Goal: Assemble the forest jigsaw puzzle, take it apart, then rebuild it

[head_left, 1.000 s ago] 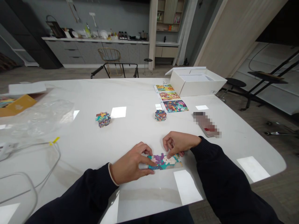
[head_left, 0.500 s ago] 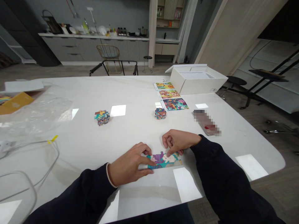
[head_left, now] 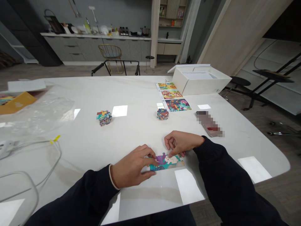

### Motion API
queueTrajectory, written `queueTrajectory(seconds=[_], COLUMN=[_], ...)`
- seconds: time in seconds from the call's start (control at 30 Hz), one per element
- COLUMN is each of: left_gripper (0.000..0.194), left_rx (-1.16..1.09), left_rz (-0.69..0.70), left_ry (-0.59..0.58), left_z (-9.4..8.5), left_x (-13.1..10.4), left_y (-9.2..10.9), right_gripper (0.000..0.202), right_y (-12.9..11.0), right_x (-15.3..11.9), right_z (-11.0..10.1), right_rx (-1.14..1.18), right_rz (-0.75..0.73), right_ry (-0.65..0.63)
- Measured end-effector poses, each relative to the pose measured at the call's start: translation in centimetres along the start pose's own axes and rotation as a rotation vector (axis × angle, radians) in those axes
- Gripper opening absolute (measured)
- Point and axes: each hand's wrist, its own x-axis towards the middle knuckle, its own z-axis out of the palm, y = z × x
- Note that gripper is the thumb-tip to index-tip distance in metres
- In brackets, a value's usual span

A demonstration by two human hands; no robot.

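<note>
Joined jigsaw puzzle pieces point(head_left: 173, 160) lie flat near the front edge of the table, showing a white rabbit on teal and purple. My left hand point(head_left: 134, 167) grips their left end, thumb at the lower edge and fingers across the top. At the upper right, my right hand point(head_left: 182, 141) has its thumb on the rabbit's part and its other fingers curled, partly behind the pieces. Farther back are two stacks of puzzle pieces: the left stack point(head_left: 104, 118) and the right stack point(head_left: 162, 114).
Picture sheets point(head_left: 178, 105) lie before an open white box point(head_left: 199, 88). A phone point(head_left: 209, 124), partly blurred, rests at the right. On the left are clear plastic wrap point(head_left: 42, 113), a yellow box point(head_left: 20, 103) and a white cable point(head_left: 60, 153). A chair point(head_left: 115, 62) stands beyond the table.
The view has shifted slightly. Both hands keep nearly the same places on the puzzle pieces; the left fingers are slightly more bent.
</note>
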Motion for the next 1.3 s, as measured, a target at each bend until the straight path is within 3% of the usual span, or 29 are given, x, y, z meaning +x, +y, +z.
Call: queueTrajectory(seconds=[0.4, 0.5, 0.57, 0.67, 0.77, 0.83, 0.93, 1.03, 1.3], left_gripper=[0.028, 0.036, 0.029, 0.016, 0.026, 0.034, 0.026, 0.017, 0.02], left_rx=[-0.051, -0.055, 0.01, 0.315, 0.525, 0.518, 0.465, 0.45, 0.432], left_rz=[0.003, 0.071, 0.04, -0.186, -0.41, -0.501, -0.532, -0.514, -0.522], left_ry=[0.015, 0.079, 0.252, 0.735, 0.947, 0.921, 0.847, 0.826, 0.836], left_z=[0.3, -0.4, -2.3, -6.7, -10.4, -11.5, -11.7, -11.4, -11.8], left_x=[0.1, 0.2, -0.2, -1.8, -4.4, -5.7, -6.8, -7.1, -7.4], left_y=[0.3, -1.0, -3.1, -7.7, -12.1, -14.1, -15.4, -15.6, -16.2], right_gripper=[0.054, 0.053, 0.05, 0.05, 0.052, 0.053, 0.052, 0.051, 0.05], right_y=[-0.1, -0.2, -0.3, -0.4, -0.3, -0.2, -0.2, -0.2, 0.3], right_x=[0.0, 0.0, 0.0, 0.1, 0.2, 0.2, 0.3, 0.4, 0.4], right_z=[0.1, 0.1, 0.0, 0.0, 0.1, 0.2, 0.2, 0.2, 0.1], right_rx=[-0.002, -0.004, -0.008, -0.024, -0.015, -0.005, -0.006, -0.007, -0.008], right_rz=[0.039, 0.052, 0.042, 0.031, 0.039, 0.044, 0.052, 0.05, 0.042], right_ry=[0.0, -0.002, 0.01, 0.034, 0.032, 0.03, 0.037, 0.039, 0.039])
